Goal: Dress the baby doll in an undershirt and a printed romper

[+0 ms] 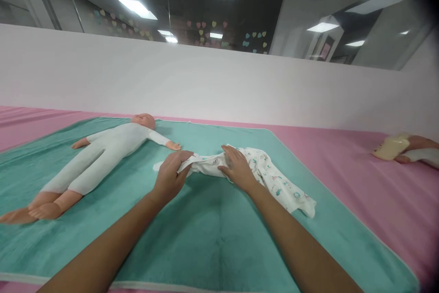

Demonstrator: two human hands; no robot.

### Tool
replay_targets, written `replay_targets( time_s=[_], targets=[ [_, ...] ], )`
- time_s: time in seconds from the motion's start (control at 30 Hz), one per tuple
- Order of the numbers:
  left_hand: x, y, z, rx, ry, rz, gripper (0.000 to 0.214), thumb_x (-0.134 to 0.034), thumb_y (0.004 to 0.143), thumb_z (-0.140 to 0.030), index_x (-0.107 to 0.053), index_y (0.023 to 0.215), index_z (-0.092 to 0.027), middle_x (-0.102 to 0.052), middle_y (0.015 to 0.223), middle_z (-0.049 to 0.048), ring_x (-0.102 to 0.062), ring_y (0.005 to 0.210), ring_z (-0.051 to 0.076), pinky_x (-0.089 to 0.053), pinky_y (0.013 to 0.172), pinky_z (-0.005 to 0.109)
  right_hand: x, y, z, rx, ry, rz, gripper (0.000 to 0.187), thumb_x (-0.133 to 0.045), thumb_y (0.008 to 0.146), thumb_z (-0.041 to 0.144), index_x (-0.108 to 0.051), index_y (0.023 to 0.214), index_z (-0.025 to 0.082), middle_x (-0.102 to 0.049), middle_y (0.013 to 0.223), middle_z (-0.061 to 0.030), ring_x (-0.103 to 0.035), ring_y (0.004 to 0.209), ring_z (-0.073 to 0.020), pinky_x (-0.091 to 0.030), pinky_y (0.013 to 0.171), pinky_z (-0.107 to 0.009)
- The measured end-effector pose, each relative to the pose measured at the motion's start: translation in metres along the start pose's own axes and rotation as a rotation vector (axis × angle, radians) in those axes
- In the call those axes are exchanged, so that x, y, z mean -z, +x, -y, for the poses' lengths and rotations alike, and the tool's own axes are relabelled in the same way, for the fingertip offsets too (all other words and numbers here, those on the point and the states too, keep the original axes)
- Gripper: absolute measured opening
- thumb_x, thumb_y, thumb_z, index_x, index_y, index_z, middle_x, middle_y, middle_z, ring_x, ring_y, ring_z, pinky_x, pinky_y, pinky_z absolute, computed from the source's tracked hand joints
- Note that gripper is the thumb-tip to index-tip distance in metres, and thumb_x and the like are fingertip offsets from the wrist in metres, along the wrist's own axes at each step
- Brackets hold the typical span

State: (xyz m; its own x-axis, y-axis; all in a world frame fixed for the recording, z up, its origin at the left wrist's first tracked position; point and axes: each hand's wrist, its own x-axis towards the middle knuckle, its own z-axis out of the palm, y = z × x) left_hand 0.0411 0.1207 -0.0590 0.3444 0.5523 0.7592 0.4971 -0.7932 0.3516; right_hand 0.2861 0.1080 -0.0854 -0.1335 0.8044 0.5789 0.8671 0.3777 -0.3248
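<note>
A white baby garment (274, 178) with small coloured prints lies crumpled on the teal towel (206, 233). My left hand (170, 175) pinches the garment's collar end between thumb and fingers. My right hand (237, 168) presses down on the garment's middle, fingers curled into the cloth. A baby doll (103, 151) in a white bodysuit lies on its back to the left, its outstretched hand close to my left hand.
The towel covers a pink sheet (360, 178). A low white wall (219, 82) runs behind. At the far right edge another doll lies on the pink sheet with a cream-coloured pad (393, 147) on it.
</note>
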Motion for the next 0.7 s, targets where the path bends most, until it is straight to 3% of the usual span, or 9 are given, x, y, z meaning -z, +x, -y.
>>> replay_targets(
  time_s=[0.1,0.17,0.23,0.37,0.43,0.5,0.6,0.7],
  targets=[
    [0.011,0.001,-0.027,0.104,-0.087,-0.014,0.020,-0.044,0.086,-0.030,-0.058,0.094,-0.018,-0.064,0.093,0.0030,-0.058,0.086,0.015,-0.044,0.076,0.025,0.001,0.001,0.005,-0.040,0.082,-0.016,0.042,-0.051,0.081,0.047,-0.054,0.116,0.023,-0.054,0.123,-0.0050,-0.040,0.122,-0.0229,-0.025,0.106,-0.041],
    [0.029,0.003,-0.043,0.243,-0.106,-0.059,0.019,-0.046,0.085,-0.032,-0.057,0.086,-0.018,-0.063,0.082,0.0011,-0.057,0.075,0.015,-0.044,0.068,0.023,0.009,-0.002,0.005,-0.099,0.188,-0.023,0.038,-0.044,0.084,0.049,-0.055,0.110,0.023,-0.055,0.120,-0.0040,-0.044,0.118,-0.0200,-0.031,0.102,-0.036],
    [0.053,0.006,-0.058,0.378,-0.099,-0.133,0.019,-0.048,0.083,-0.036,-0.057,0.082,-0.019,-0.062,0.077,-0.0002,-0.056,0.071,0.015,-0.044,0.065,0.023,0.022,-0.008,-0.001,-0.171,0.206,-0.015,0.041,-0.038,0.087,0.049,-0.050,0.116,0.024,-0.051,0.125,-0.0035,-0.044,0.118,-0.0174,-0.034,0.099,-0.032],
    [0.103,0.014,-0.091,0.527,-0.082,-0.205,0.019,-0.050,0.080,-0.039,-0.057,0.081,-0.021,-0.061,0.074,-0.0016,-0.056,0.072,0.017,-0.044,0.062,0.024,0.054,-0.035,-0.034,-0.359,-0.226,0.051,0.058,-0.055,0.077,0.044,-0.040,0.128,0.021,-0.044,0.130,-0.0088,-0.036,0.122,-0.0259,-0.031,0.098,-0.038],
    [0.117,0.018,-0.105,0.523,-0.066,-0.163,0.019,-0.049,0.080,-0.038,-0.059,0.081,-0.022,-0.060,0.071,-0.0018,-0.056,0.070,0.017,-0.043,0.061,0.024,0.067,-0.052,-0.051,-0.500,-0.340,0.191,0.044,-0.049,0.081,0.037,-0.045,0.122,0.023,-0.050,0.121,-0.0081,-0.045,0.112,-0.0253,-0.039,0.084,-0.034],
    [0.124,0.021,-0.117,0.458,-0.031,-0.094,0.019,-0.049,0.079,-0.036,-0.060,0.082,-0.022,-0.060,0.070,-0.0015,-0.056,0.068,0.017,-0.043,0.061,0.025,0.079,-0.066,-0.063,-0.560,-0.337,0.249,0.032,-0.037,0.086,0.029,-0.050,0.115,0.025,-0.054,0.109,-0.0056,-0.056,0.088,-0.0182,-0.041,0.068,-0.027],
    [0.126,0.025,-0.131,0.351,0.020,-0.023,0.019,-0.047,0.080,-0.035,-0.061,0.079,-0.021,-0.063,0.074,-0.0009,-0.056,0.070,0.017,-0.042,0.061,0.024,0.107,-0.075,-0.074,-0.572,-0.355,0.220,0.031,-0.032,0.086,0.020,-0.055,0.107,0.025,-0.056,0.102,-0.0034,-0.056,0.070,-0.0123,-0.037,0.059,-0.024],
    [0.133,0.026,-0.148,0.391,0.018,-0.055,0.018,-0.049,0.079,-0.035,-0.063,0.080,-0.023,-0.065,0.073,-0.0027,-0.057,0.069,0.016,-0.042,0.061,0.024,0.154,-0.084,-0.092,-0.580,-0.389,0.133,0.029,-0.036,0.083,0.018,-0.057,0.102,0.024,-0.057,0.103,-0.0039,-0.056,0.080,-0.0144,-0.037,0.066,-0.025]
  ],
)
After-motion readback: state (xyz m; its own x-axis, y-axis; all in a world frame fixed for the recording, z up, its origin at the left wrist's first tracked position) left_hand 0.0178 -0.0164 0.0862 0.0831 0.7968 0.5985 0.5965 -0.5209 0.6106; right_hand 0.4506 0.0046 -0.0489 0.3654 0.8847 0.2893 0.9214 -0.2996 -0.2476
